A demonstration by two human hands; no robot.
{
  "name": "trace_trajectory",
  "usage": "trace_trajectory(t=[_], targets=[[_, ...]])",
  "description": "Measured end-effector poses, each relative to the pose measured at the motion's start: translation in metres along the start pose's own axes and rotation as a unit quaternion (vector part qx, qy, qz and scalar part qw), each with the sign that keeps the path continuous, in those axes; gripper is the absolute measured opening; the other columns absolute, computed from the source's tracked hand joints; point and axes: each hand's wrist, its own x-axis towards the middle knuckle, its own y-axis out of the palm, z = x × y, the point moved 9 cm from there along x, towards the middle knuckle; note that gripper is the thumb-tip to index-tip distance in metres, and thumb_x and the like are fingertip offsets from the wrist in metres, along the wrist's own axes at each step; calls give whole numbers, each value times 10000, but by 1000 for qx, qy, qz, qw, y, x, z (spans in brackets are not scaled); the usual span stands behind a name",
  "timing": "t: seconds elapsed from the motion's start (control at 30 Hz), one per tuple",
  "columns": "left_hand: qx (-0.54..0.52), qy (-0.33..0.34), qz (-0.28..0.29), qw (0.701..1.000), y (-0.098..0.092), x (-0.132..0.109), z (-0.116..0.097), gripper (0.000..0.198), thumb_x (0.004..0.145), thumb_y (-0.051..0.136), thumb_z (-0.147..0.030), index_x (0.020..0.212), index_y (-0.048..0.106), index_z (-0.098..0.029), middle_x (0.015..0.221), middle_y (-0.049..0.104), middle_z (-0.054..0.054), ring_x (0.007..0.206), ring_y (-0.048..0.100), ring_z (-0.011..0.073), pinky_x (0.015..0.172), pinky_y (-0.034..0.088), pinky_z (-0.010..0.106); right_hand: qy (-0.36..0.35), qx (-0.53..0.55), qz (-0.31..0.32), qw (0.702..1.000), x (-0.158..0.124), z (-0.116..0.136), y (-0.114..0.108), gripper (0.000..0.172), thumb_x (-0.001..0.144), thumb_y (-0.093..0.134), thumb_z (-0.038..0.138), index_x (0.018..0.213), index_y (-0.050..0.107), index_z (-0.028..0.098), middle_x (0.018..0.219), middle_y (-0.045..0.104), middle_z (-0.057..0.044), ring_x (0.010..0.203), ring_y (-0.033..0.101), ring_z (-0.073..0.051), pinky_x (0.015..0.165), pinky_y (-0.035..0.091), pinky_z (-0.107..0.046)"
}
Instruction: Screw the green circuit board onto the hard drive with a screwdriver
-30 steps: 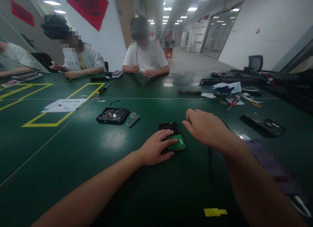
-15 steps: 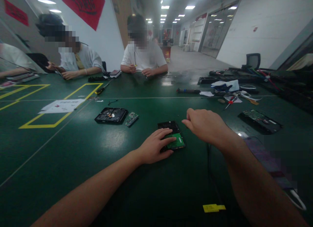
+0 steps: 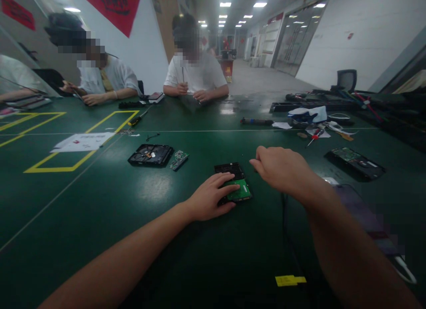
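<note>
Currently reaching two-handed over a broad green table [image 3: 100, 202]. Bends the right hand [image 3: 279, 169] leftward at the wrist, well right of the open black casing [image 3: 143, 155], with fingers curled in tight; cannot tell about any contents of that grip. Lays the left hand [image 3: 208, 198] palm down, right of the casing and nearer, with fingers spread wide over the hard drive [image 3: 242, 190]. Has that drive flat on the table, right of the casing and slightly nearer, with long axis running near to far, black far end angled a little left, green toward the near end. Shows a loose circuit board [image 3: 179, 160] just right of the casing.
</note>
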Motion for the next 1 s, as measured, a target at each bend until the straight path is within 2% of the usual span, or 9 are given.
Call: trace_trajectory(t=[0.1, 0.23, 0.3, 0.47, 0.6, 0.67, 0.77, 0.87, 1.0], targets=[[-1, 2, 1, 1000, -1, 0, -1, 564, 973, 703, -407, 1497, 556, -256, 1652, 433, 147, 1512, 445, 369, 1230, 386, 617, -12, 23, -5, 1000, 3, 0, -2, 238, 991, 586, 358, 1128, 682, 189, 991, 783, -138, 891, 746, -332, 680, 466, -378], [3, 4, -1, 1000, -2, 0, -2, 547, 985, 687, -406, 1491, 558, -245, 1646, 438, 152, 1512, 444, 364, 1232, 389, 605, -48, 81, -44, 995, 8, 2, -8, 256, 940, 689, 352, 1148, 679, 203, 1042, 788, -109, 966, 736, -312, 771, 481, -376], [7, 3, 0, 1000, -2, 1, -2, 544, 989, 684, -409, 1490, 557, -239, 1644, 438, 154, 1514, 441, 361, 1235, 387, 599, -60, 91, -42, 993, 8, 4, -6, 255, 955, 676, 386, 1133, 678, 203, 1065, 784, -113, 977, 732, -311, 782, 479, -376], [8, 5, 5, 1000, 1, 0, 0, 564, 975, 702, -410, 1492, 552, -244, 1645, 433, 152, 1513, 442, 360, 1234, 387, 599, -16, 57, -29, 998, 6, -1, -1, 311, 1036, 532, 448, 1083, 674, 175, 1031, 767, -154, 907, 725, -317, 717, 456, -374], [0, 5, 1, 1000, 1, 0, 0, 569, 968, 710, -398, 1496, 551, -257, 1642, 443, 146, 1510, 447, 363, 1229, 393, 607, -97, 104, -35, 989, 5, 13, -3, 153, 982, 606, 273, 1087, 679, 190, 1117, 748, -116, 989, 700, -272, 807, 470, -356], [-1, 4, -1, 1000, 1, 0, 0, 566, 969, 709, -401, 1493, 554, -253, 1641, 445, 148, 1511, 447, 360, 1233, 390, 603, -134, 124, -38, 982, 4, 18, -3, 202, 968, 609, 232, 1158, 670, 197, 1176, 733, -109, 1038, 690, -260, 858, 473, -350], [-2, 2, -2, 1000, 1, 0, 0, 560, 970, 710, -411, 1485, 563, -249, 1642, 444, 147, 1514, 444, 360, 1238, 387, 597, -101, 94, -44, 990, 5, 13, -1, 256, 1009, 563, 303, 1215, 655, 180, 1175, 727, -141, 1020, 695, -288, 833, 476, -373], [-5, 0, -2, 1000, 0, 0, 0, 552, 973, 707, -412, 1479, 570, -242, 1641, 446, 150, 1513, 445, 361, 1244, 381, 596, -44, 56, -41, 997, 6, 0, 0, 282, 1046, 504, 381, 1112, 666, 160, 1054, 732, -155, 916, 694, -301, 755, 463, -384], [-2, 0, 3, 1000, 0, 0, 0, 560, 976, 708, -411, 1488, 567, -236, 1642, 444, 156, 1514, 443, 366, 1239, 384, 599, -153, 109, -30, 982, 4, 12, -3, 96, 977, 600, 253, 1011, 661, 187, 1044, 719, -103, 945, 659, -248, 808, 460, -349]])
